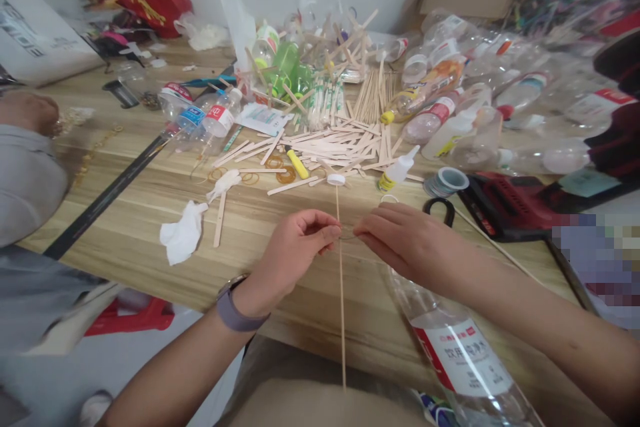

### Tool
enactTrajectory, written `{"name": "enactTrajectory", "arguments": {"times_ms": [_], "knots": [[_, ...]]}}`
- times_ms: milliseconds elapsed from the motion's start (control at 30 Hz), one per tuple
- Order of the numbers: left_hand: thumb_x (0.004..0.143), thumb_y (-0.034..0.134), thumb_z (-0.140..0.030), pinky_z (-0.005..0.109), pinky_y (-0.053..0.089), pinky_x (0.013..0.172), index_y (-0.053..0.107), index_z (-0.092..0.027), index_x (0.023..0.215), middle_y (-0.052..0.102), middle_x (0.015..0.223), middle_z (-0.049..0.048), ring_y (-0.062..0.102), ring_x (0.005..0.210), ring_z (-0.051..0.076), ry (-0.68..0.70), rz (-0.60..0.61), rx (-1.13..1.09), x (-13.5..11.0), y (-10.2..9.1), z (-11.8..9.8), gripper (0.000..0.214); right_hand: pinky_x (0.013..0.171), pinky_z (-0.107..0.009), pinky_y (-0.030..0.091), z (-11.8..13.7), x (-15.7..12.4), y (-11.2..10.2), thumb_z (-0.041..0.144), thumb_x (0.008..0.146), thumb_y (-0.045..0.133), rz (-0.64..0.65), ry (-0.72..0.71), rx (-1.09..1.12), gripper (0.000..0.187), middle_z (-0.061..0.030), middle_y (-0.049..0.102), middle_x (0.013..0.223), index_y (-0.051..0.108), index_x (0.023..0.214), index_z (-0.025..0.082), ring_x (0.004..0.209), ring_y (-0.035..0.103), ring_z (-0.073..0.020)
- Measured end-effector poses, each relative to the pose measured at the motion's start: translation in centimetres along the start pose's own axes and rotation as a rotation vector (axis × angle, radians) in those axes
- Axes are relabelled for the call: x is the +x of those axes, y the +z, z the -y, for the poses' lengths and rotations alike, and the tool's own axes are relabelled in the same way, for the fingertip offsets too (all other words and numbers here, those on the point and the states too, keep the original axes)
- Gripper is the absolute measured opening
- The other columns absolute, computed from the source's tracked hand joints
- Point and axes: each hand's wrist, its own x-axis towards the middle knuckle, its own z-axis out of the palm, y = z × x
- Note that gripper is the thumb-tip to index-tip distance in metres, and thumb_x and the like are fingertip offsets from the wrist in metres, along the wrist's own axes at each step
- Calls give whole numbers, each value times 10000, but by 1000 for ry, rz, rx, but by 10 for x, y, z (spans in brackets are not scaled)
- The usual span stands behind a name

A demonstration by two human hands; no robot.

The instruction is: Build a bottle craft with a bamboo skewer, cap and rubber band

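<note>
A thin wooden stick (pixel 342 307) stretches from near the table's middle toward my lap. My left hand (pixel 295 247), with a watch on its wrist, pinches this stick near its upper part. From there a thin grey strand (pixel 349 238), perhaps wire, runs to my right hand (pixel 400 233), whose closed fingers grip its other end. At the stick's far end is a white bottle cap (pixel 336 179); I cannot tell whether they are joined. A clear plastic water bottle (pixel 465 353) with a red and white label lies beneath my right forearm.
Beyond my hands lie craft sticks (pixel 345 147), rubber bands (pixel 286 173), a yellow-handled tool (pixel 297 163) and a glue bottle (pixel 399 169). Several plastic bottles (pixel 525 90) and a red-black power tool (pixel 510 207) crowd the right. Another person's hand (pixel 27 111) is at the left edge.
</note>
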Motion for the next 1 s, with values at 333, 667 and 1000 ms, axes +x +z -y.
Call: {"name": "enactTrajectory", "arguments": {"times_ms": [333, 667, 1000], "knots": [[705, 728, -261, 229, 426, 601, 697, -175, 839, 694, 751, -13, 594, 678, 123, 46, -46, 172, 4, 0, -5, 162, 619, -283, 421, 0, 3, 1, 156, 973, 401, -110, -106, 14, 275, -45, 615, 710, 648, 852, 145, 665, 542, -174], [732, 702, -248, 238, 456, 650, 705, -191, 793, 720, 756, -19, 631, 719, 139, 66, -18, 263, 3, -1, -8, 84, 627, -286, 423, -2, 5, 1, 176, 972, 411, -106, -76, 15, 264, -53, 645, 735, 638, 839, 156, 683, 573, -181], [762, 669, -147, 232, 464, 690, 701, -195, 762, 708, 759, -25, 627, 730, 127, 228, 38, 403, 0, -1, -8, 57, 618, -287, 422, -6, 2, 8, 208, 940, 477, -110, 82, 31, 186, -56, 659, 739, 646, 882, 156, 691, 612, -191]]}}
